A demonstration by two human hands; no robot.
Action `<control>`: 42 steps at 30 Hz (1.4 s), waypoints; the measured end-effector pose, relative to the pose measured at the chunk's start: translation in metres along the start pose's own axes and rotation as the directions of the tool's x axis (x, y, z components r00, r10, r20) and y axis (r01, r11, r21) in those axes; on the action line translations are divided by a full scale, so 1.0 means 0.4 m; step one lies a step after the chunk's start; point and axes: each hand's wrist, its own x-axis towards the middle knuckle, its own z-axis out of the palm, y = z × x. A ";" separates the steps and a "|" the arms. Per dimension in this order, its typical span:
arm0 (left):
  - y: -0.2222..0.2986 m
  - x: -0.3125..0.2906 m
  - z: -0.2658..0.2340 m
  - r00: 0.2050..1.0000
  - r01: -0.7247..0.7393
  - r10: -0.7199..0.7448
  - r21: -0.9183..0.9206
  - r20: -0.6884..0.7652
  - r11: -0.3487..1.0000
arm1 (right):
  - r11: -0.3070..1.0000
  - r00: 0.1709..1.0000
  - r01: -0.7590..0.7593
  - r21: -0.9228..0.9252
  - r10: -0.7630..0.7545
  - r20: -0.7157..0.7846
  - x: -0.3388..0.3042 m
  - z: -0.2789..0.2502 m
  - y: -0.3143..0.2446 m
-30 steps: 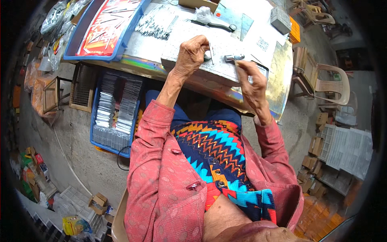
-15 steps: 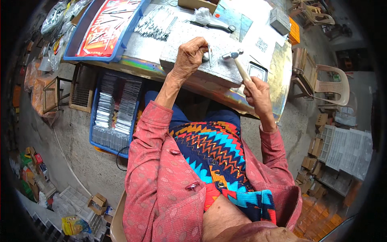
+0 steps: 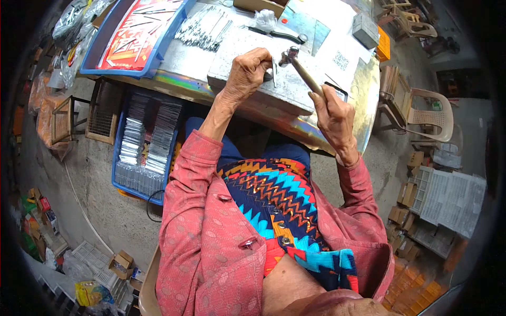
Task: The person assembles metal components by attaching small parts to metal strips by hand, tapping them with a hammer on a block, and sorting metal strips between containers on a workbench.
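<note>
My left hand [image 3: 247,73] is closed in a pinch on a thin, flat metal strip [image 3: 274,75]. The strip stands on edge over the top of a heavy grey block [image 3: 295,96] at the table's near side. In my right hand [image 3: 336,117] is a hammer [image 3: 308,78], its pale wooden handle wrapped by my fingers. The hammer's metal head is just right of the strip and apart from it. Whether it hangs above the block or how high, I cannot tell. My left fingers hide part of the strip.
A pile of thin metal strips [image 3: 204,29] lies behind the block. At the left stands a blue tray [image 3: 153,63] with red-and-white sheets and strips. Below the table edge is a blue crate [image 3: 117,176] of stacked strips. A black-handled tool [image 3: 279,35] and a small grey block [image 3: 365,30] lie farther back.
The hammer's head has moved up and to the left in the picture, and its handle tilts more. My right hand has turned with it. My left hand keeps its pinch on the strip.
</note>
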 end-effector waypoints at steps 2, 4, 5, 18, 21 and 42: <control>-0.001 0.000 -0.003 1.000 -0.022 0.022 0.026 -0.008 0.999 | 0.984 0.995 -0.076 0.159 0.085 -0.049 -0.028 0.003 0.000; 0.006 0.006 -0.003 1.000 0.002 -0.003 -0.009 -0.024 1.000 | 0.920 0.968 -0.200 0.337 0.240 -0.081 -0.024 0.001 -0.014; 0.012 0.005 -0.004 1.000 0.000 0.000 -0.009 -0.022 1.000 | 0.920 0.967 -0.200 0.336 0.241 -0.084 -0.030 0.009 -0.006; -0.001 0.002 -0.018 0.886 0.393 -0.462 -0.585 0.035 0.710 | 0.399 0.678 -0.720 0.568 0.581 0.450 -0.141 0.052 0.040; 0.014 0.000 -0.023 0.876 0.405 -0.469 -0.699 0.113 0.589 | 0.796 0.805 -0.565 0.218 0.473 0.359 -0.146 0.037 0.064; 0.213 -0.052 0.017 0.676 0.730 -0.181 -0.682 0.714 0.035 | 0.210 0.961 -0.091 0.973 0.275 0.031 -0.002 0.008 -0.071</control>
